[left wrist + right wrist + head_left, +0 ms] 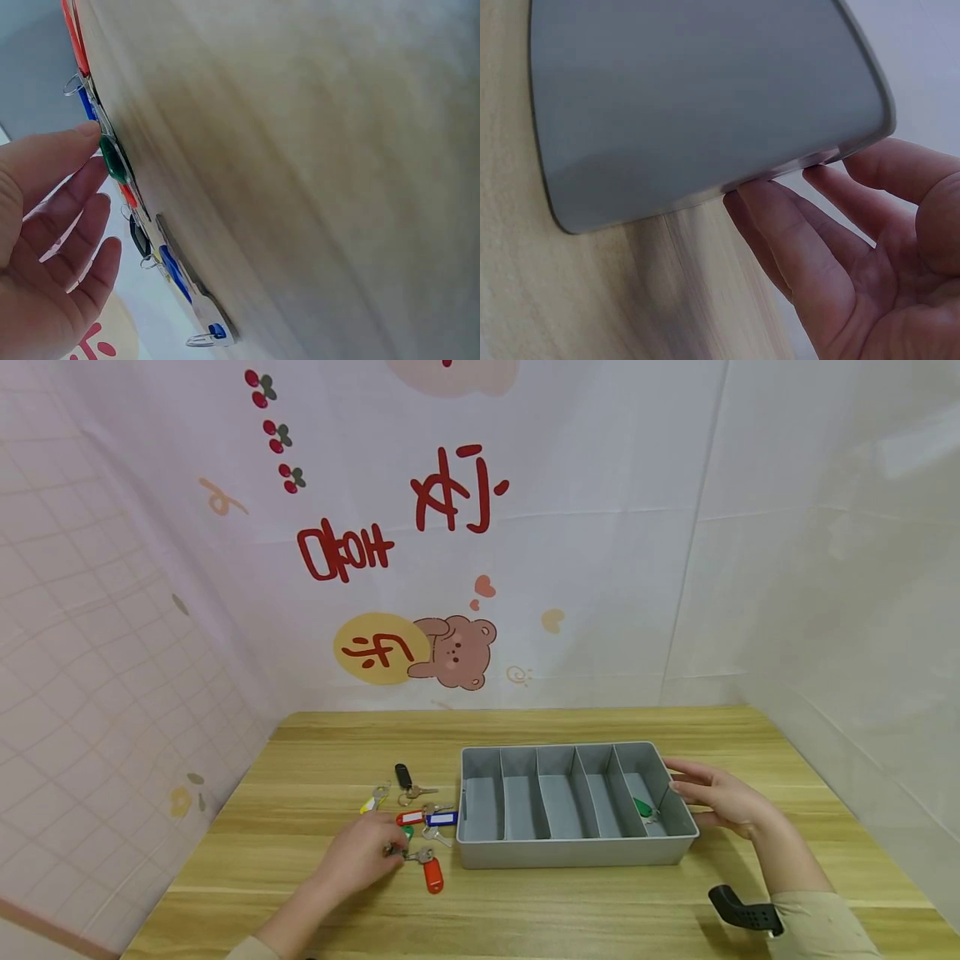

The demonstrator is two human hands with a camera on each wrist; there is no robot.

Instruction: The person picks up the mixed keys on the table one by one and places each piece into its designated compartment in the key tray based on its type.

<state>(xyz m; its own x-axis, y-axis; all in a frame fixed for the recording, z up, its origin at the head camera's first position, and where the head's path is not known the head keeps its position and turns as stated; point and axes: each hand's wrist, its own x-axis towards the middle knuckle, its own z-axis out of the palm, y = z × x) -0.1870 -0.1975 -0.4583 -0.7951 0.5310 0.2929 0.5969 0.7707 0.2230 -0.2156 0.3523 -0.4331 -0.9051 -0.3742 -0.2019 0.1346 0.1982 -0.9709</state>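
My left hand (pixel 362 853) reaches down among keys with coloured tags. In the left wrist view its thumb and forefinger tips lie right at a green key tag (pixel 114 159), slightly apart from each other, while the other fingers spread loosely. Close by on the table are a red key tag (pixel 433 876), another red tag (pixel 411 817) and a blue tag (pixel 442 819). A grey tray (pixel 570 854) with several dividers stands to the right. My right hand (pixel 723 797) touches the tray's right end, fingers fairly straight against the wall, one fingertip at the rim.
A green-tagged key (pixel 643 808) lies in the tray's rightmost compartment. Beyond the left hand are a black-tagged key (pixel 404 777) and a yellow tag (pixel 368 805). A printed white curtain (pixel 600 568) hangs behind the wooden table (pixel 570 910).
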